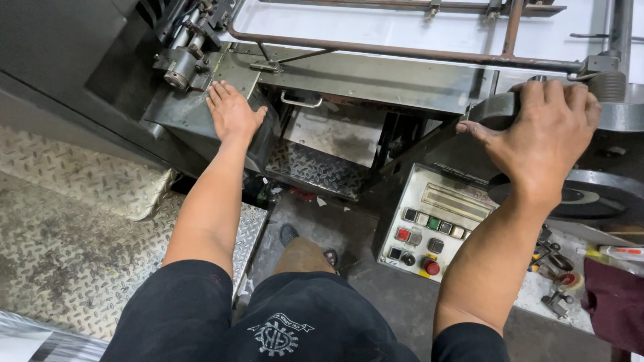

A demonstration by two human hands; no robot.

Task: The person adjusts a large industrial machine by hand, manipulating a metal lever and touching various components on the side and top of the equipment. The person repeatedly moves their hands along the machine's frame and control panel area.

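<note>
The dark handwheel [498, 110] sits at the right of the machine, up beside a coiled spring and grey housing, above the sloped control panel [429, 231]. It looks like cast metal — heavy, stiff, and probably slick with oil, so I judge it is best taken around the rim with the whole palm rather than by the fingertips.

Nearest the camera are the person's dark shorts and 1 sandalled foot [290, 234] on the grimy floor. To the left lies a diamond-plate step [80, 248]; to the right, the panel carries a cluster of square buttons and 2 red ones. Beyond it, on a cluttered surface [537, 288], lie small tools and a dark red cloth [614, 302].

Further out, the right hand [547, 134] is closed over the top of the handwheel, fingers curled down over its far edge and the thumb stretched along the near side — a firm, wrapping grip. The left hand [231, 110] lies flat and spread on the grey metal cover [181, 117] at the machine's left, fingers apart, holding nothing, only pressing.

Farthest off, a rusty bar [402, 52] runs across the pale sheet bed, with rollers and fittings at the upper left.
</note>
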